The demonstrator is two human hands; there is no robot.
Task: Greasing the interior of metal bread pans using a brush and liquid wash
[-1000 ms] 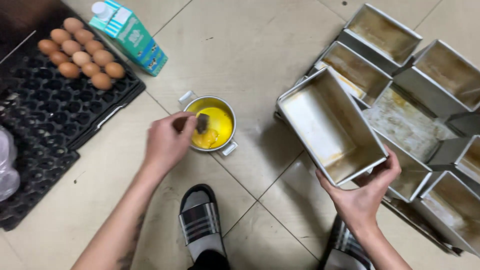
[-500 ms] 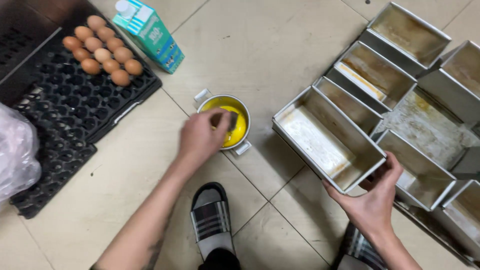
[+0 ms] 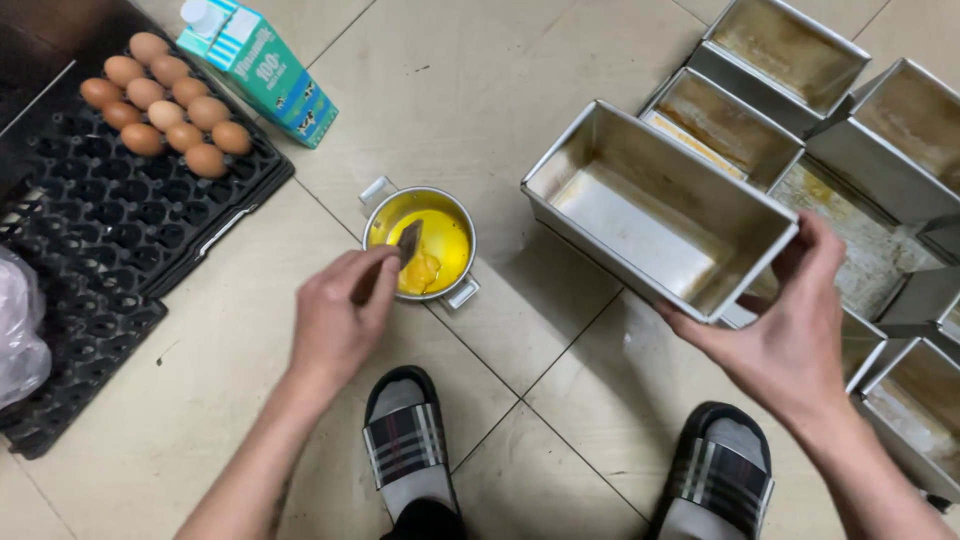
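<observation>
My left hand (image 3: 340,320) grips a small brush (image 3: 405,243) whose tip dips into a little metal pot (image 3: 376,217) of yellow grease on the tiled floor. My right hand (image 3: 790,325) holds a rectangular metal loaf tin (image 3: 650,210) by its near right corner, lifted and tilted so its open side faces me. The tin hangs to the right of the pot, apart from it.
Several more greasy loaf tins (image 3: 790,50) lie packed together at the right. A black egg tray (image 3: 110,220) with several brown eggs (image 3: 165,110) sits at the left, a teal milk carton (image 3: 260,70) behind it, a plastic bag (image 3: 20,330) at the left edge. My sandalled feet (image 3: 405,445) are below.
My right hand has lifted the loaf tin off the stack and swung it left toward the pot. My left hand has drawn back a little, brush still in the grease.
</observation>
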